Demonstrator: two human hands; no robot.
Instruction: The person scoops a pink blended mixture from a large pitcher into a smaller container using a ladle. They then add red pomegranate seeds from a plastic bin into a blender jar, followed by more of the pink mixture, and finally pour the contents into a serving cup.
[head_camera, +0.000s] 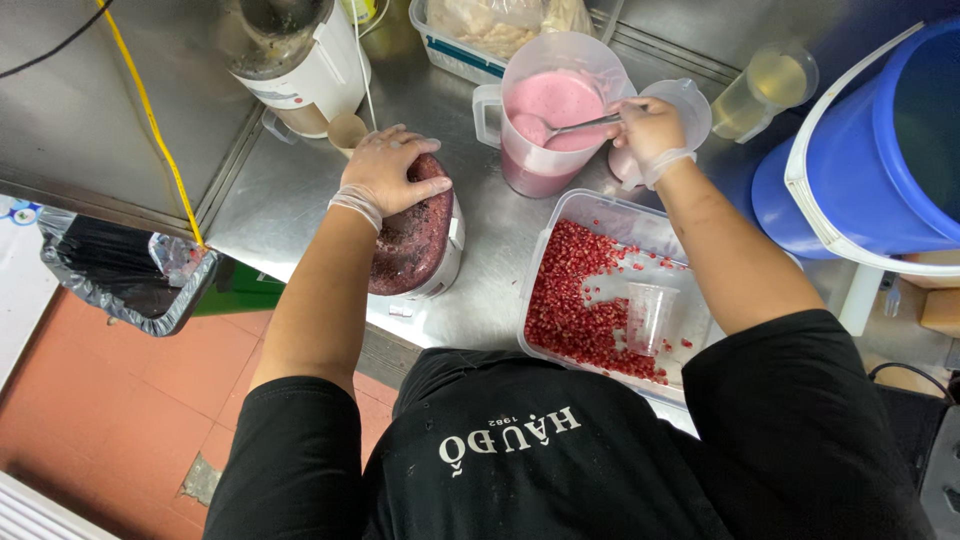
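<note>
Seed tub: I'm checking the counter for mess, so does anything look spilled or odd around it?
Nothing has spilled outside the seed tub. One oddity: a clear cup lies tipped on its side among the seeds. The right hand holds a spoon in the pink jug, and no drips show.

Hidden and cut-off parts at the worktop

The rim of the dark-filled container is covered by the left hand. The spoon bowl is sunk in the pink liquid, its handle end enclosed in the right hand. The blue bucket, the white appliance and the tray of pale food are cut off by the picture's edges. The small jug is partly hidden behind the right hand.
</note>
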